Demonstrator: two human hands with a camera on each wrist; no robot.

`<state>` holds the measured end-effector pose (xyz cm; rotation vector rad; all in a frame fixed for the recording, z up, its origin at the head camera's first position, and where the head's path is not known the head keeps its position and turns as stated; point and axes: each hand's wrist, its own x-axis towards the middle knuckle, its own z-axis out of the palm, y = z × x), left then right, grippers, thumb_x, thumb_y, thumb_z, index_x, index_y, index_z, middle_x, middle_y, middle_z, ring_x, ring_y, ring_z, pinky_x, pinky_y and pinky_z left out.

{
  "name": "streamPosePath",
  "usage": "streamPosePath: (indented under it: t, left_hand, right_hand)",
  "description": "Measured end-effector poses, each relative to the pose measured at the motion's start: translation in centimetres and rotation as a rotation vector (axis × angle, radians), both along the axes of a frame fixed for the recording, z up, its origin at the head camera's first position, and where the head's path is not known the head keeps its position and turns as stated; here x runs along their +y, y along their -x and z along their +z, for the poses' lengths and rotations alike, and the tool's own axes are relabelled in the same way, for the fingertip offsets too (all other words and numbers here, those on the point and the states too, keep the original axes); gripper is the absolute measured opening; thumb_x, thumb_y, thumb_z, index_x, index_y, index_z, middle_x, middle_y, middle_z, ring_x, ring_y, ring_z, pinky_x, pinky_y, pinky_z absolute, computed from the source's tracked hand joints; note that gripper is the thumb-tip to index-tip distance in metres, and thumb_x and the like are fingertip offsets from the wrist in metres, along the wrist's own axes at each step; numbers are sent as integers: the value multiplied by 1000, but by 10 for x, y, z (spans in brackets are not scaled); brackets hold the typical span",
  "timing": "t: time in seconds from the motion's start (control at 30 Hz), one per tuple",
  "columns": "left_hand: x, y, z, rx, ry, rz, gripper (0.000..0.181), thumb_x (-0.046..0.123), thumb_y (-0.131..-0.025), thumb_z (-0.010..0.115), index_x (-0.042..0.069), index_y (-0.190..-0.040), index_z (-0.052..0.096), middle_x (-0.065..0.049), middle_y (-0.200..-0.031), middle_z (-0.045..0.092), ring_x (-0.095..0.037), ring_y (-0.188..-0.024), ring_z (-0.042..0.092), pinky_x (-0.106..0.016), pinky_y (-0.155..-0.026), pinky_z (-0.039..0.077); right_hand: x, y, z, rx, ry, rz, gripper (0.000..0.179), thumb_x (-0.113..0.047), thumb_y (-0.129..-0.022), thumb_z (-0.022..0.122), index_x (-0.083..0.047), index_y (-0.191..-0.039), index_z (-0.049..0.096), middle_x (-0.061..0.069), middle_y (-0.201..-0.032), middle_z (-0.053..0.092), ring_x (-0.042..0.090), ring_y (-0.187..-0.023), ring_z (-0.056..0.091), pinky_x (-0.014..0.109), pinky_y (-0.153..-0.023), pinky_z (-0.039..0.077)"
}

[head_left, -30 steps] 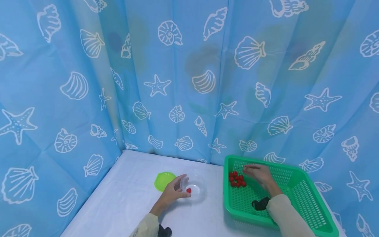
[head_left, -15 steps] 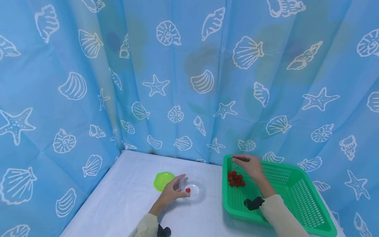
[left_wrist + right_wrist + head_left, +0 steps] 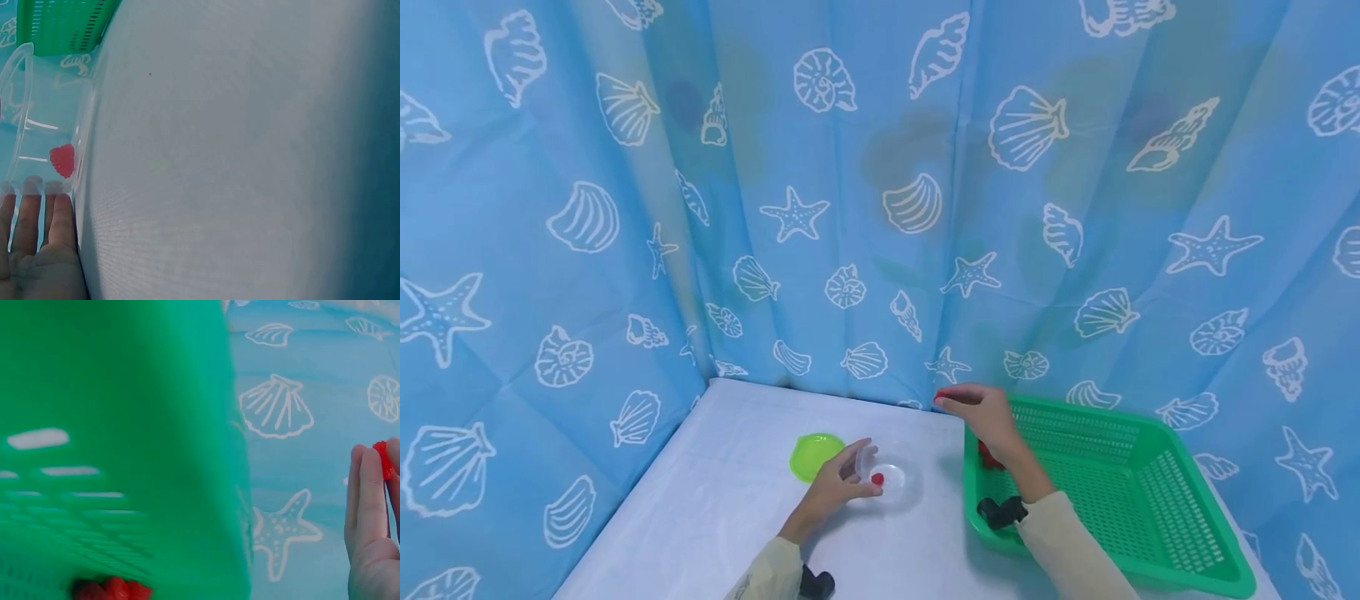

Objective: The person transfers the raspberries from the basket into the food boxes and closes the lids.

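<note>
My left hand [image 3: 831, 493] grips the side of a clear plastic tub [image 3: 907, 477], thumb in front and fingers behind. One red raspberry [image 3: 63, 160] lies inside on its bottom. Above the near left corner of the green basket, at its left rim, my right hand [image 3: 991, 417] pinches another raspberry [image 3: 382, 459] between thumb and fingertips. More raspberries [image 3: 119, 589] sit in the basket's left end, mostly hidden behind the right hand in the head view.
A lime-green lid [image 3: 815, 458] lies left of the tub on the white-covered table [image 3: 700, 517]. The slotted green basket [image 3: 1105, 500] takes up the right side. A blue shell-print curtain [image 3: 865, 208] hangs behind and along the left.
My right hand has risen out of the basket with a raspberry and moved left past its rim, toward the tub. The left hand and the tub have stayed in place.
</note>
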<state>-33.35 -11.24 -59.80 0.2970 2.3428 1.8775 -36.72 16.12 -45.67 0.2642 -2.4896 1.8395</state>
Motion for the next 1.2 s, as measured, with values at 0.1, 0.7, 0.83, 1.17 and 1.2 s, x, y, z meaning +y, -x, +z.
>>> streamPosePath:
  t: [0.1,0.7,0.83,1.17,1.2]
  left_hand:
    - [1,0,0,0,7,4,84,35,-76,84,25,-148,43,3,-144,51,-30,-139,38,-50,-106,39]
    - [0,0,-3,21,3,-3,85,37,-76,84,24,-149,41,4,-144,50,-30,-140,36,-51,-107,38]
    - [0,0,-3,12,3,2,86,37,-76,84,26,-149,41,4,-145,49,-30,-140,37,-51,-106,38]
    - [1,-1,-1,0,-9,15,84,35,-75,84,29,-148,42,7,-148,44,-26,-139,38,-49,-106,40]
    - [1,-1,-1,-2,-14,16,84,35,-76,84,30,-148,42,7,-149,44,-26,-139,38,-49,-106,40]
  right_hand:
    - [-7,-3,4,13,-2,-9,30,-30,-84,78,-12,-107,74,4,-103,72,21,-99,66,35,-87,56]
    - [-70,-32,-14,171,-122,-1,19,-23,-84,79,-20,-103,76,-6,-99,73,15,-96,69,34,-84,56]
    - [-84,-40,-26,222,-131,-42,20,-22,-84,79,-19,-104,76,-6,-100,73,15,-97,69,32,-83,56]
    - [-101,-42,-61,263,-85,-94,19,-16,-84,78,-22,-102,75,-9,-102,70,10,-99,67,23,-81,55]
    - [-102,-41,-65,268,-73,-88,19,-15,-84,78,-21,-102,75,-9,-102,70,10,-99,67,24,-81,55]
